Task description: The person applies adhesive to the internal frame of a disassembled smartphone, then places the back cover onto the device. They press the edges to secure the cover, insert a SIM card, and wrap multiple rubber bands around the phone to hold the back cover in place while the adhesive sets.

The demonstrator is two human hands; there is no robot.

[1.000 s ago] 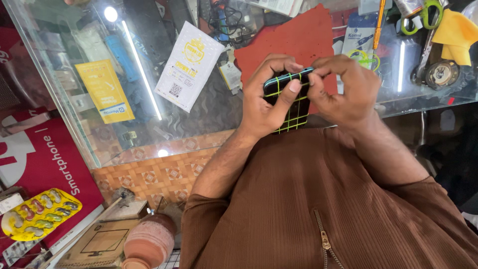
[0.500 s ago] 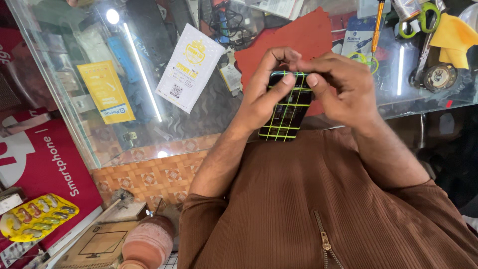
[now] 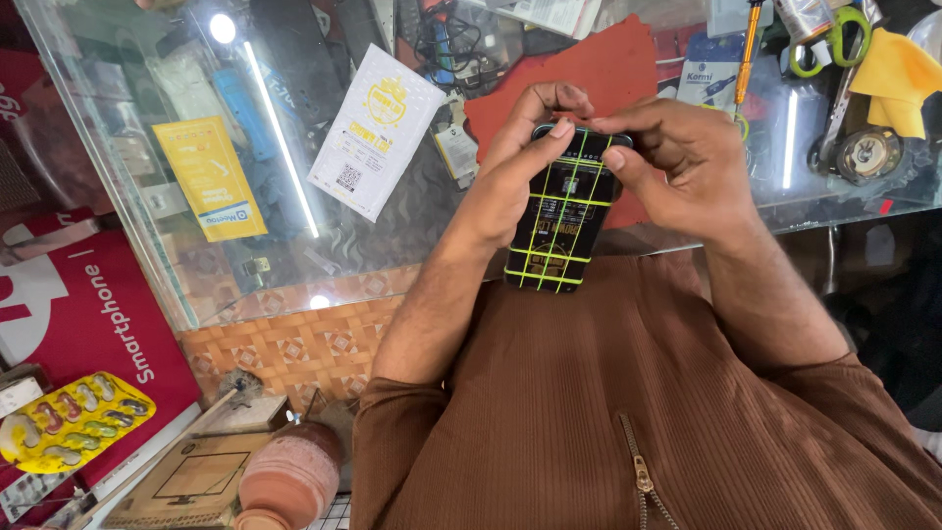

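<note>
Both hands are seen closed around a dark rectangular phone bound with crossing yellow-green rubber bands [image 3: 561,214], which is held upright above the near edge of a glass counter top [image 3: 196,285] and just in front of the brown ribbed shirt [image 3: 628,412]. The phone's left side is gripped by the left hand [image 3: 515,186], whose fingers are curled over the top corner and whose thumb is laid along the edge. Its upper right part is pinched by the right hand [image 3: 687,167], with the thumb pressed near the top of the phone's face and the forefinger stretched across the top edge, where the fingertips of both hands nearly meet. The lower end of the phone is left free, touched by neither hand.

Behind the phone, a red mat [image 3: 599,74] is spread on the glass. A white printed card [image 3: 375,142] and a yellow printed card [image 3: 209,177] are laid to the left of it. At the far right, a yellow cloth [image 3: 898,79], green-handled scissors [image 3: 834,39] and an orange-handled screwdriver [image 3: 748,44] are gathered. Beside the counter, at the lower left, a yellow moulded tray [image 3: 69,422] and a terracotta clay pot [image 3: 289,476] are placed.
</note>
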